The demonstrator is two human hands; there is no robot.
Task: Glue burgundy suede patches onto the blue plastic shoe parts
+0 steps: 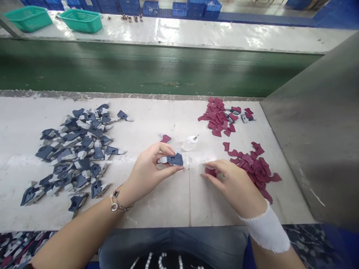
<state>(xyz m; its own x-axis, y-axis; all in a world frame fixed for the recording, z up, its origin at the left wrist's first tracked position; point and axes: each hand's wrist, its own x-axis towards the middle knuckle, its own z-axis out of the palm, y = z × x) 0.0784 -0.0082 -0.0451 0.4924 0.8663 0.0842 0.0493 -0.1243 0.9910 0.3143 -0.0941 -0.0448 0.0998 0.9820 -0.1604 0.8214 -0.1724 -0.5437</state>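
Observation:
Near the middle of the table, my left hand (150, 166) pinches a navy and grey plastic part (175, 159) between thumb and fingers. My right hand (231, 179), with a white band at the wrist, holds a small maroon piece (210, 171) between thumb and fingertips. Just beyond the hands stands a small white bottle with a thin metal tip (190, 143). Left of it lies a part with a maroon face (165, 138). A heap of navy and grey parts (81, 149) spreads over the left side. Loose maroon pieces (254, 166) lie by my right hand.
A second maroon pile (215, 116) lies farther back, with a few grey parts bearing maroon faces (248, 116) beside it. A metal panel (316, 130) bounds the right. Behind the table runs a green belt (140, 69), then a ledge with green baskets (81, 20).

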